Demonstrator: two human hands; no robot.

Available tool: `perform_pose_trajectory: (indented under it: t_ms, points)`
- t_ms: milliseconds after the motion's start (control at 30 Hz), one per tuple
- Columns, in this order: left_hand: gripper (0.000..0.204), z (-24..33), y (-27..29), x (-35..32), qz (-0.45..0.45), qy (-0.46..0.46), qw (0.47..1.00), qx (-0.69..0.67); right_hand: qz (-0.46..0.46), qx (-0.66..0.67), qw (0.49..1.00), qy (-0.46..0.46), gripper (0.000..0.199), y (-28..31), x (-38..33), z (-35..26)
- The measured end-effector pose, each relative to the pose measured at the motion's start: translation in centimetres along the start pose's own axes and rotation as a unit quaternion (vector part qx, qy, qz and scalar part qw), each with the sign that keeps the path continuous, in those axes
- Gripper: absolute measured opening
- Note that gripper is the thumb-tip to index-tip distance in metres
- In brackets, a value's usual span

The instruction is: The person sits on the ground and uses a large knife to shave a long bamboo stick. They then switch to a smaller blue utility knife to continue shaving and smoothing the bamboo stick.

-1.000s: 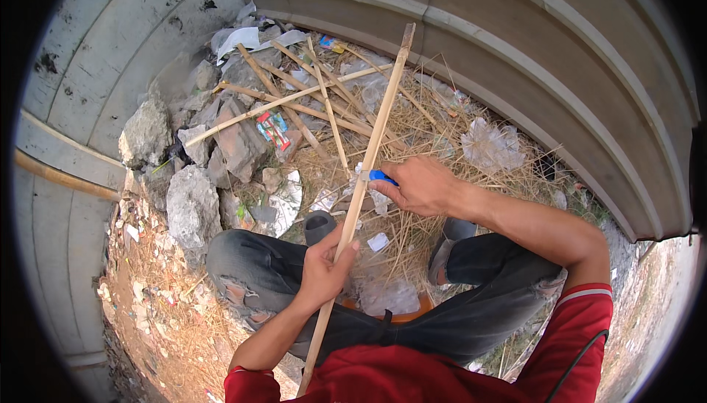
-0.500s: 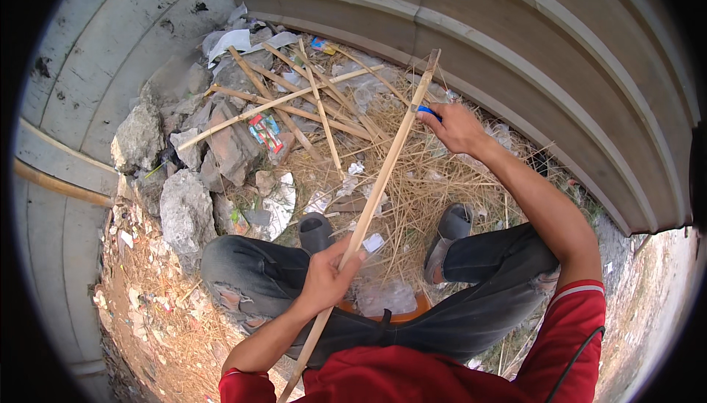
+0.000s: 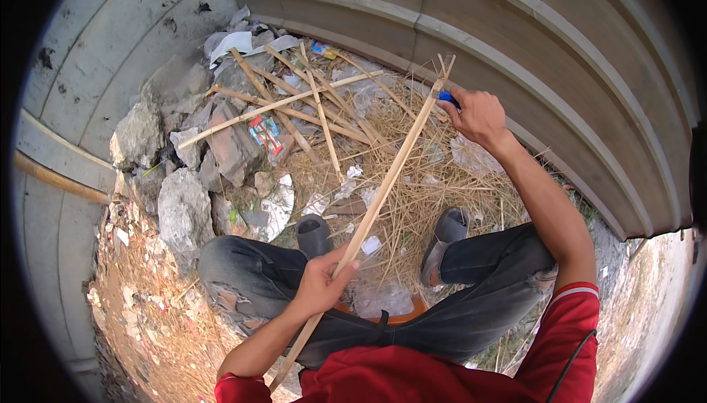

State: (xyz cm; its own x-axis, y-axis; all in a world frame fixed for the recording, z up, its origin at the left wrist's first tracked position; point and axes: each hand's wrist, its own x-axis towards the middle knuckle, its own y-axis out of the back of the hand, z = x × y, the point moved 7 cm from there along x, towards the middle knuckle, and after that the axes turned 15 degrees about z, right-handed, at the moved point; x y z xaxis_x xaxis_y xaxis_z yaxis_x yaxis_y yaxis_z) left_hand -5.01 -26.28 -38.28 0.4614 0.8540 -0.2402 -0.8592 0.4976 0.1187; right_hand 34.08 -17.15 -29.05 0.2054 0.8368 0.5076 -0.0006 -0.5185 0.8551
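A long pale bamboo strip (image 3: 390, 184) slants from my lap up to the far right. My left hand (image 3: 325, 283) is closed round its lower part, above my thighs. Near the strip's far end, my right hand (image 3: 476, 117) grips a small blue-handled knife (image 3: 447, 99). Its blade is mostly hidden and lies against the strip's edge. Thin slivers (image 3: 447, 66) splay out at the strip's tip, just beyond the knife.
Several bamboo strips (image 3: 324, 119) lie crossed on rubble and straw ahead. Broken concrete chunks (image 3: 184, 208) stand at left. Shavings (image 3: 449, 182) cover the ground round my sandals (image 3: 314, 235). A corrugated metal wall (image 3: 515, 42) curves behind, and an orange seat edge (image 3: 418, 310) shows beneath me.
My right hand and the knife have moved up and to the right along the strip, toward its tip. The tip has swung slightly right, and its slivers spread wider.
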Motion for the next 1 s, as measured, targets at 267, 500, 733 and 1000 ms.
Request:
perform_pose_trajectory:
  t_ms: [267, 500, 733, 1000]
  points:
    - [0.040, 0.2, 0.3, 0.0, 0.014, 0.019, 1.000, -0.005, 0.107, 0.123, 0.987, -0.011, 0.038, 4.1, 1.4, 2.0]
    - [0.042, 0.2, 1.0, 0.2, 0.029, 0.041, 0.996, -0.068, 0.110, 0.790, 0.603, 0.019, 0.036, 21.3, -0.4, -6.6]
    - [0.043, 0.4, -0.1, 0.8, 0.015, 0.057, 0.996, -0.074, 0.035, 0.831, 0.525, 0.183, 0.032, 27.5, -5.1, -13.2]
    - [0.045, 0.8, -0.6, 1.1, 0.016, 0.048, 0.996, -0.077, 0.032, 0.825, 0.532, 0.187, 0.028, 27.1, -5.6, -13.6]
